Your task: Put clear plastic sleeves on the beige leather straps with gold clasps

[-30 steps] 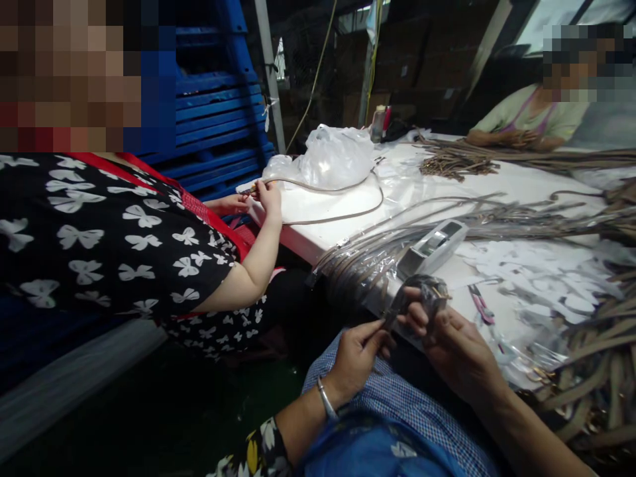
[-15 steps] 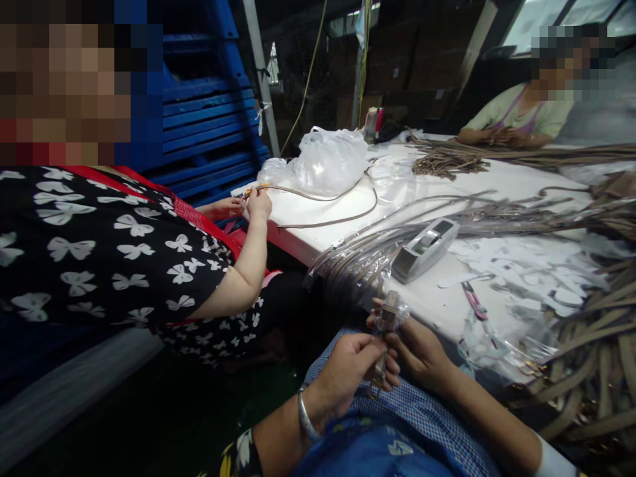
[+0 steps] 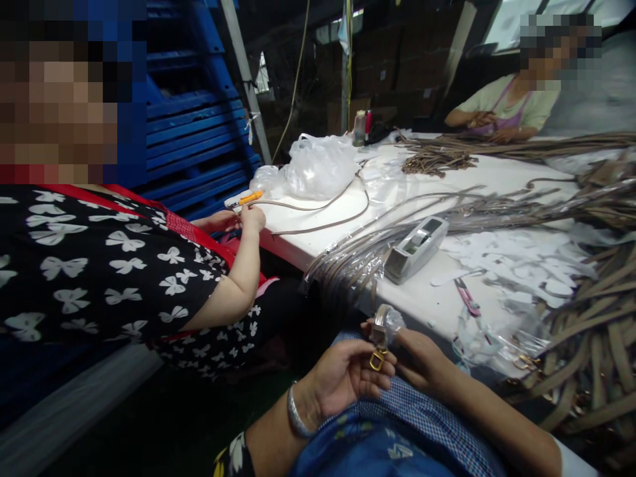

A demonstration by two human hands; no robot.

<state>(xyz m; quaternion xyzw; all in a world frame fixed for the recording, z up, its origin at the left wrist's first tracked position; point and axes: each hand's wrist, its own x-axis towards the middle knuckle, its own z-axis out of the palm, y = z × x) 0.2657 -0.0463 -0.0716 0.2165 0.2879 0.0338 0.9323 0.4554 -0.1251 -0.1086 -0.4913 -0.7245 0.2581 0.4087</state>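
Note:
Over my lap, my left hand [image 3: 342, 377] is turned palm up with its fingers curled under the gold buckle of a narrow brown belt [image 3: 379, 331]. The thumb lies against the belt just above the buckle. My right hand [image 3: 422, 358] grips the same belt from the other side, its fingers partly hidden behind it. Clear plastic film [image 3: 394, 320] bunches around the belt's upper part, beside my right fingers. Beyond my hands, a grey tape dispenser [image 3: 416, 248] stands near the edge of the white table [image 3: 308, 240].
Plastic-wrapped belts [image 3: 342, 265] hang over the table edge. Pink-handled scissors [image 3: 467, 297] lie near white paper strips [image 3: 517, 265]. Brown belts [image 3: 591, 338] heap up on the right. At left a co-worker [image 3: 124, 265] handles a strap; another person [image 3: 517, 109] sits across the table.
The belt's buckle end now shows, gold and facing up, as my left fingers have loosened and turned upward. The view has shifted slightly. The co-worker's orange-handled tool is now more visible.

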